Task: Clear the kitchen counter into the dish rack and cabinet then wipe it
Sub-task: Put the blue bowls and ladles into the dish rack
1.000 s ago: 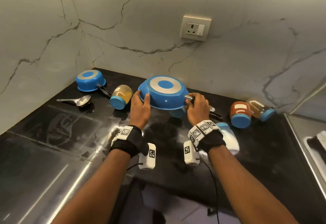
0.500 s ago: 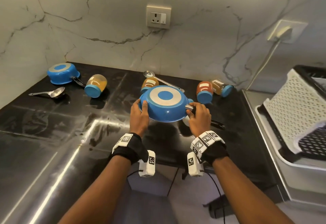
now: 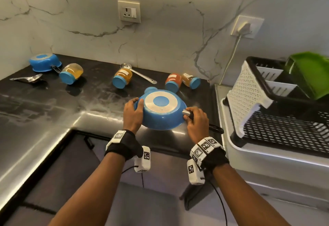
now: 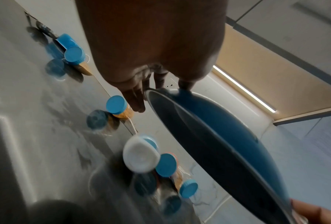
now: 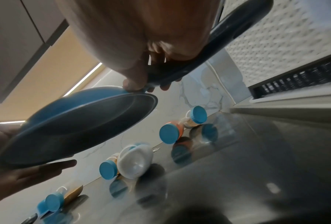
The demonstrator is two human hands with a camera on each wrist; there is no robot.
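Four jars lie on their sides on the black counter (image 3: 53, 101), each with a blue lid. The jar at the left (image 3: 71, 73) has yellow stuff in it. The jar in the middle (image 3: 122, 77) has orange-yellow stuff and a white label. The orange jar (image 3: 173, 81) has red-orange stuff and a white label too. The jar next to it (image 3: 191, 80) touches it and has pale brown stuff (it is too small to tell more). A white container (image 5: 135, 161) lies under the pan, and its inside cannot be seen.

The dish rack (image 3: 277, 119) stands at the right, past the counter's end. It has a white holed side wall, a black grid floor and a green tray (image 3: 309, 74) leaning at its back. The black floor looks bare.

The blue pan (image 3: 161, 112) is held upside down in the air, above the front of the counter and left of the rack. Its bottom faces up, with a silver ring and a blue dot in the middle. Its inside is dark grey. The left hand (image 3: 132, 115) holds the left rim, thumb on top and fingers under. The right hand (image 3: 195, 122) is wrapped around the black handle, close to the silver part.

A small blue pot (image 3: 45, 62) sits upside down in the far left corner. A spoon (image 3: 26, 78) lies near it, and a ladle (image 3: 138, 72) lies behind the middle jar.
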